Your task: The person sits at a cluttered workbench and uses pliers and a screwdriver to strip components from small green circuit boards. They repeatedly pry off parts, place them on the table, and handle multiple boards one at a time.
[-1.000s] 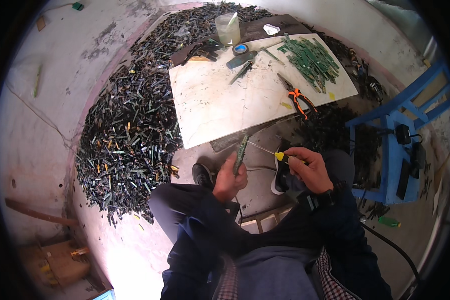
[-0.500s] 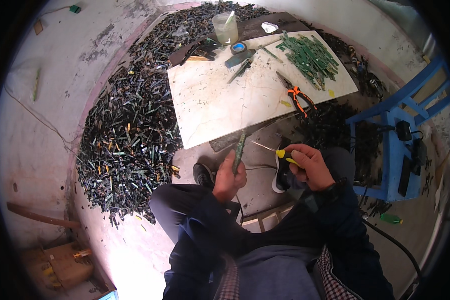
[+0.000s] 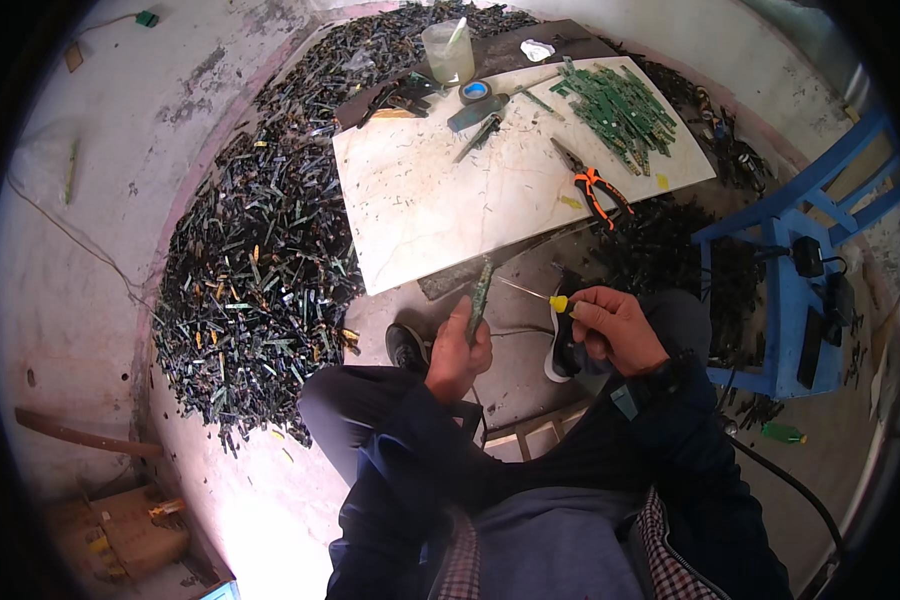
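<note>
Yellow marks the handle of the screwdriver (image 3: 560,304), pinched between the thumb and fingers of the right hand (image 3: 618,330). Its shaft points left across the gap between the hands, the tip just beside the edge of a green strip (image 3: 481,293); whether they touch, I cannot tell. The left hand (image 3: 456,357) is closed around the strip's lower part. The upper end stands out from the grip, close by the near edge of the white board (image 3: 440,220); contact there cannot be told either. Between the hands there is open room, with floor (image 3: 520,350) showing beneath.

On the board, a broad pale stretch separates the near edge from the tape (image 3: 476,91). Pliers (image 3: 598,190) lie to the right, orange handles jutting past the near edge; beyond them a pile (image 3: 620,115) of green strips nears the right edge. Past the far edge, a cup (image 3: 448,60) stands on a dark panel (image 3: 575,38).

A heap (image 3: 260,280) of dark strips runs up to the board's left edge. Rightward, a gap separates the right hand from a blue chair (image 3: 785,228).
</note>
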`<act>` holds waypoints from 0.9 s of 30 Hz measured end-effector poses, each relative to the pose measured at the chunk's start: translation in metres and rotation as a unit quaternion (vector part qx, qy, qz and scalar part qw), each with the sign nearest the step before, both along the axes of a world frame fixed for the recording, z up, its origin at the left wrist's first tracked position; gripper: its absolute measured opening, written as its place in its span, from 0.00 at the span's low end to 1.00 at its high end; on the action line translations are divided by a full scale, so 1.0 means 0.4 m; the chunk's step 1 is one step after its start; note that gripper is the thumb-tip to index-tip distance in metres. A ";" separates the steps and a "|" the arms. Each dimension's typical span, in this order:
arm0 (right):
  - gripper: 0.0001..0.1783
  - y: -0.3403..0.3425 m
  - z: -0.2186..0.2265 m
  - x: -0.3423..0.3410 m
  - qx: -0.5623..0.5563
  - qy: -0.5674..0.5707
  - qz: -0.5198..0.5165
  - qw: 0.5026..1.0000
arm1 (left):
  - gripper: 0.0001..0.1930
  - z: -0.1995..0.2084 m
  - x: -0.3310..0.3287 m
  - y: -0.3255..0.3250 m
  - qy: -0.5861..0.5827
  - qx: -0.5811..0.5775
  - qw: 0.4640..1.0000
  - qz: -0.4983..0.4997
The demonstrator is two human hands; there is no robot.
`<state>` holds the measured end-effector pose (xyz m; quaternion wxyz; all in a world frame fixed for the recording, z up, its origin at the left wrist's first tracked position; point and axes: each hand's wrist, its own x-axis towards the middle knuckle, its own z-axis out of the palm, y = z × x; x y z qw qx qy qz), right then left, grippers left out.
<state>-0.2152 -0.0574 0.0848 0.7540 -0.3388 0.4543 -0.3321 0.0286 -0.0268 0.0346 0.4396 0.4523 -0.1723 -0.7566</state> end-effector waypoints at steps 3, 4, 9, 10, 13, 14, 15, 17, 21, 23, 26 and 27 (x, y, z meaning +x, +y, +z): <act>0.12 -0.001 0.006 0.001 0.010 0.001 0.001 1.000 | 0.27 -0.002 0.001 0.001 0.001 0.003 1.000 -0.004; 0.12 -0.002 0.006 0.001 0.017 -0.002 0.001 1.000 | 0.27 -0.001 0.002 0.002 -0.001 0.004 1.000 -0.004; 0.12 -0.003 0.004 -0.002 0.034 -0.007 0.006 0.999 | 0.28 -0.003 0.001 0.000 -0.010 0.008 1.000 -0.003; 0.12 -0.003 0.003 -0.002 0.035 -0.007 0.009 0.999 | 0.28 -0.001 0.000 0.000 -0.012 0.007 1.000 -0.003; 0.12 -0.005 0.007 -0.002 0.041 0.001 0.018 0.999 | 0.28 -0.001 0.001 0.000 -0.030 0.006 1.000 -0.004; 0.11 -0.006 0.009 -0.002 0.044 0.006 0.021 0.999 | 0.28 -0.002 0.001 0.000 -0.038 0.006 0.999 -0.005; 0.11 -0.005 0.005 -0.002 0.042 0.008 0.020 0.999 | 0.28 -0.004 0.000 0.001 -0.063 -0.001 0.998 -0.003; 0.11 -0.004 -0.005 -0.002 0.039 0.012 0.019 0.999 | 0.28 -0.005 -0.004 0.004 -0.113 -0.014 0.993 0.002; 0.10 0.001 -0.012 -0.004 0.008 0.023 0.008 1.000 | 0.29 -0.007 -0.019 0.002 -0.211 -0.048 0.976 0.021; 0.10 0.002 -0.008 0.001 -0.015 0.037 -0.008 0.999 | 0.29 -0.004 -0.022 0.001 -0.229 -0.061 0.971 0.024; 0.09 0.003 -0.012 0.008 -0.076 0.087 -0.013 0.993 | 0.29 -0.047 -0.010 0.006 -0.278 -0.156 0.948 0.018; 0.09 0.004 -0.010 0.012 -0.095 0.089 -0.015 0.991 | 0.29 -0.057 -0.007 0.010 -0.280 -0.160 0.946 0.017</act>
